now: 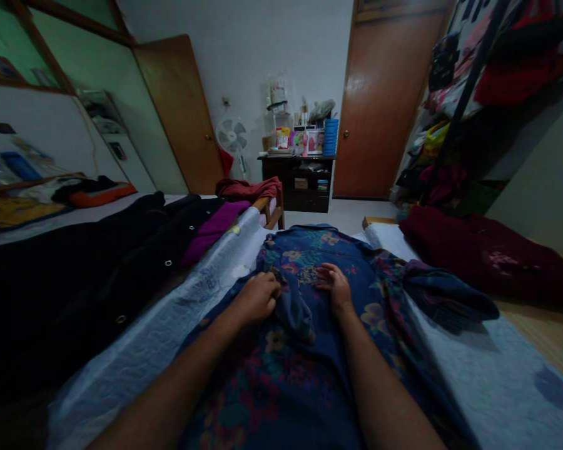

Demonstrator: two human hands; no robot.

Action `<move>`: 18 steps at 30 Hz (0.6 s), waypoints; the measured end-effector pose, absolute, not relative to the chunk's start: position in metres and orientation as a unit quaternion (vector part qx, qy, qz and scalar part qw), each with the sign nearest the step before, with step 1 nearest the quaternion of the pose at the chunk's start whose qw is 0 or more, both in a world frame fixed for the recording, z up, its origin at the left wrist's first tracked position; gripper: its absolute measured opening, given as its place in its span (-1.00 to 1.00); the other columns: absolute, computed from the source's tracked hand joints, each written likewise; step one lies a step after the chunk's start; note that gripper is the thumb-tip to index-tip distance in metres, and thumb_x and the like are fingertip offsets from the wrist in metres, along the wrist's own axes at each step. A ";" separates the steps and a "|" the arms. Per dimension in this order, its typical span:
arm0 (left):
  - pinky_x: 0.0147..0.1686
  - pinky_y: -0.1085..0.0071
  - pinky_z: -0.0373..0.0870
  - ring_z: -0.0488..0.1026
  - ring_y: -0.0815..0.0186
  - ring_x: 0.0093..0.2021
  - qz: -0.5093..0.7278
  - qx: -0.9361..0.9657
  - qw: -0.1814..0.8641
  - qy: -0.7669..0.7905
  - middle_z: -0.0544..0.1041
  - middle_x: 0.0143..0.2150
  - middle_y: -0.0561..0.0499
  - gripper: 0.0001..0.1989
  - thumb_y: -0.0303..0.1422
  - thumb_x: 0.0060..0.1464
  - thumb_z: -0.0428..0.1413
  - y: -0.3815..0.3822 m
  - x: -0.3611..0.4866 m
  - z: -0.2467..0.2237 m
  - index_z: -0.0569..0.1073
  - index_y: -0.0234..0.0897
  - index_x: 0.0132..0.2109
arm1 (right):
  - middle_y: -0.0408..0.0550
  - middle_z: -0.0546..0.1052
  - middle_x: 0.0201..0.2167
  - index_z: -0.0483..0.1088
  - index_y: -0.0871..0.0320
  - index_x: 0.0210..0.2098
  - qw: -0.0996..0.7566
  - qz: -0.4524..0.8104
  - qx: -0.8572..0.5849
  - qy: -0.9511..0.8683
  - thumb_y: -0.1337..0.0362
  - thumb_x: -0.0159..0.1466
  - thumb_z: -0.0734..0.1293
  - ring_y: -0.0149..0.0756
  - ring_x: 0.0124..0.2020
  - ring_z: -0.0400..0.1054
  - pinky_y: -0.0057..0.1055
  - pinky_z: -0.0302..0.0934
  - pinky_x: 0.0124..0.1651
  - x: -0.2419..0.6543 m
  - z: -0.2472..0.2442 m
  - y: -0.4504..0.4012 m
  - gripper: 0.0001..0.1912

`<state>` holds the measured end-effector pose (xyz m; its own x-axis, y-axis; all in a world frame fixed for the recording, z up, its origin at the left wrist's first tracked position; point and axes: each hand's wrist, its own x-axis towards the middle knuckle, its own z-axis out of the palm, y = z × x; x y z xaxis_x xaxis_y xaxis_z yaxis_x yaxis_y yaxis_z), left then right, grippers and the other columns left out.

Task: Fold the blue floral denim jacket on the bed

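A dark blue floral shirt (304,369) lies spread out in front of me, its collar (321,227) at the far end. Its left sleeve (295,315) is folded inward over the body, while the right sleeve (450,294) stretches out to the side. My left hand (261,295) is closed at the shirt's left edge, beside the folded sleeve, with cloth at its fingertips. Over the middle of the shirt is my right hand (336,286), fingers apart and holding nothing; whether it touches the cloth I cannot tell.
Dark garments with metal eyelets (136,275) and a purple cloth (213,228) lie to the left. A maroon garment (488,256) rests on the right. Beyond the bed stand a dark cabinet (291,169), a fan (233,136) and a wooden door (389,106).
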<state>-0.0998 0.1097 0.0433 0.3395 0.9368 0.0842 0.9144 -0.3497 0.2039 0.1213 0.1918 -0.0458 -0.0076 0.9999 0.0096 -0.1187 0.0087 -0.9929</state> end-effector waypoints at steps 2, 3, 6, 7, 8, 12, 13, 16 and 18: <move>0.02 0.26 0.32 0.41 0.16 -0.02 0.141 0.754 0.068 0.638 0.47 -0.08 -0.10 -0.81 -0.43 0.01 0.02 0.105 -0.102 0.037 0.44 -0.22 -0.20 | 0.09 0.57 -0.12 0.43 0.15 -0.12 0.513 0.519 -0.460 -0.506 0.03 0.12 0.18 -0.08 -0.10 0.45 -0.23 0.39 -0.23 0.121 -0.042 0.189 -0.53; 0.04 0.24 0.32 0.41 0.13 0.02 0.162 0.716 0.086 0.674 0.45 -0.02 -0.14 -0.76 -0.34 0.07 0.02 0.103 -0.103 0.034 0.42 -0.24 -0.09 | 0.06 0.58 -0.14 0.46 0.15 -0.17 0.500 0.507 -0.456 -0.533 0.02 0.11 0.21 -0.08 -0.10 0.45 -0.21 0.39 -0.18 0.119 -0.040 0.187 -0.57; 0.09 0.20 0.32 0.37 0.06 0.16 0.212 0.622 0.188 0.730 0.37 0.18 -0.25 -0.37 -0.04 0.13 0.02 0.094 -0.100 0.019 0.15 -0.27 0.24 | -0.01 0.60 -0.20 0.52 0.14 -0.25 0.465 0.465 -0.425 -0.622 0.05 0.13 0.25 -0.12 -0.08 0.44 -0.17 0.30 0.03 0.113 -0.034 0.180 -0.64; 0.12 0.20 0.31 0.34 0.06 0.21 0.229 0.607 0.219 0.729 0.32 0.24 -0.27 -0.26 0.01 0.10 0.05 0.092 -0.095 0.012 0.04 -0.26 0.30 | -0.02 0.60 -0.21 0.53 0.14 -0.25 0.453 0.453 -0.414 -0.646 0.06 0.14 0.26 -0.14 -0.09 0.45 -0.17 0.27 0.07 0.111 -0.033 0.179 -0.65; 0.15 0.20 0.28 0.29 0.05 0.26 0.249 0.599 0.233 0.724 0.27 0.28 -0.30 -0.15 0.02 0.06 0.09 0.089 -0.089 0.005 -0.06 -0.26 0.34 | -0.02 0.61 -0.21 0.53 0.14 -0.25 0.441 0.445 -0.405 -0.666 0.07 0.15 0.26 -0.14 -0.09 0.45 -0.18 0.26 0.09 0.110 -0.032 0.177 -0.66; 0.21 0.06 0.20 0.18 -0.09 0.33 0.293 0.555 0.188 0.756 0.13 0.35 -0.38 0.11 -0.14 -0.16 0.28 0.079 -0.059 -0.020 -0.21 -0.27 0.37 | -0.04 0.61 -0.19 0.55 0.13 -0.21 0.390 0.434 -0.377 -0.719 0.10 0.19 0.26 -0.14 -0.08 0.46 -0.18 0.26 0.09 0.108 -0.027 0.173 -0.67; 0.20 0.07 0.23 0.22 -0.07 0.30 0.302 0.555 0.193 0.751 0.18 0.33 -0.37 0.11 -0.22 -0.16 0.28 0.078 -0.054 -0.022 -0.24 -0.27 0.38 | -0.04 0.61 -0.18 0.55 0.13 -0.20 0.383 0.433 -0.371 -0.727 0.11 0.20 0.26 -0.14 -0.07 0.45 -0.17 0.25 0.10 0.108 -0.026 0.172 -0.67; 0.12 0.21 0.34 0.41 0.07 0.16 0.326 0.560 0.250 0.720 0.36 0.23 -0.26 0.05 -0.42 -0.12 0.19 0.079 -0.048 -0.018 -0.26 -0.28 0.39 | -0.03 0.61 -0.17 0.56 0.14 -0.19 0.379 0.426 -0.365 -0.736 0.11 0.21 0.25 -0.12 -0.06 0.45 -0.16 0.24 0.11 0.109 -0.025 0.172 -0.67; 0.10 0.27 0.37 0.45 0.14 0.11 0.324 0.577 0.255 0.705 0.42 0.19 -0.19 -0.03 -0.49 -0.12 0.14 0.084 -0.054 -0.007 -0.16 -0.28 0.38 | -0.02 0.61 -0.17 0.55 0.15 -0.19 0.379 0.424 -0.368 -0.735 0.11 0.21 0.25 -0.12 -0.07 0.45 -0.17 0.24 0.11 0.109 -0.025 0.172 -0.66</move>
